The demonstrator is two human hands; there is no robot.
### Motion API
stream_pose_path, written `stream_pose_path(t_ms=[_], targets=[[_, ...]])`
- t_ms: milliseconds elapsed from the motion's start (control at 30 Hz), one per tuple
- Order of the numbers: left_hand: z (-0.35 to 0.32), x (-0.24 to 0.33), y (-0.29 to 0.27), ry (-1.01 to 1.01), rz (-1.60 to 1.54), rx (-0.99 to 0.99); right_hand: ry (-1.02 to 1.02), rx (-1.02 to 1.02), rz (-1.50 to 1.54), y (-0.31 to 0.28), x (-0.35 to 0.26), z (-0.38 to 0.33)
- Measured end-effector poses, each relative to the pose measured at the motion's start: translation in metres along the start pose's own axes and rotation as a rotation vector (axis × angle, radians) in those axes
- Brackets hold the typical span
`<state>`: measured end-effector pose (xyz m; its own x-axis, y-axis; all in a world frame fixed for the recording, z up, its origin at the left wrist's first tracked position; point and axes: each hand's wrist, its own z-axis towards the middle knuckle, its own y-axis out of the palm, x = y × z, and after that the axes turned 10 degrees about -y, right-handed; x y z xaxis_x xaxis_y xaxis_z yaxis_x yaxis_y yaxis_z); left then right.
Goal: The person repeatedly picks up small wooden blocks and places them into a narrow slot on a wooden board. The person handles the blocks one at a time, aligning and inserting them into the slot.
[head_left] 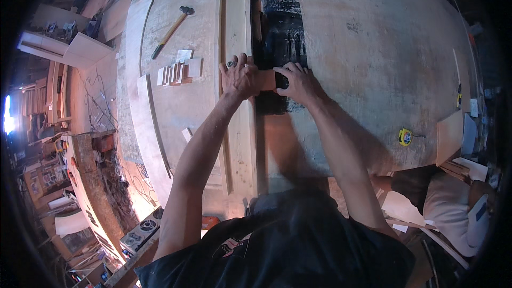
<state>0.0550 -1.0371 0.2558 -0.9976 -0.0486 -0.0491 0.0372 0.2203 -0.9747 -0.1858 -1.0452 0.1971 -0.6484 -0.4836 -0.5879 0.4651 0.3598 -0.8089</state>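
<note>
Both hands (269,81) on wood block (266,80) (flat)

Warm dim light, fisheye-bent dark rim

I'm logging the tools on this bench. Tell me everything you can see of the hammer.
The hammer lies flat on the pale wooden tabletop, far left of both hands, untouched. Its slim handle looks like light wood with a dark grip at the near end; the small dark head points away, toward the upper right. It lies diagonally, just beyond a row of small white pieces.
</note>
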Motion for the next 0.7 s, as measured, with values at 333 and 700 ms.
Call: stream_pose_path(t_ms=[333, 700], targets=[[0.074, -0.002, -0.016, -0.010, 0.057, 0.025, -0.089, 0.139, 0.055, -0.007, 0.042, 0.065], [0.110, -0.007, -0.014, -0.008, 0.058, 0.017, -0.037, 0.103, 0.009, -0.026, 0.046, 0.085]])
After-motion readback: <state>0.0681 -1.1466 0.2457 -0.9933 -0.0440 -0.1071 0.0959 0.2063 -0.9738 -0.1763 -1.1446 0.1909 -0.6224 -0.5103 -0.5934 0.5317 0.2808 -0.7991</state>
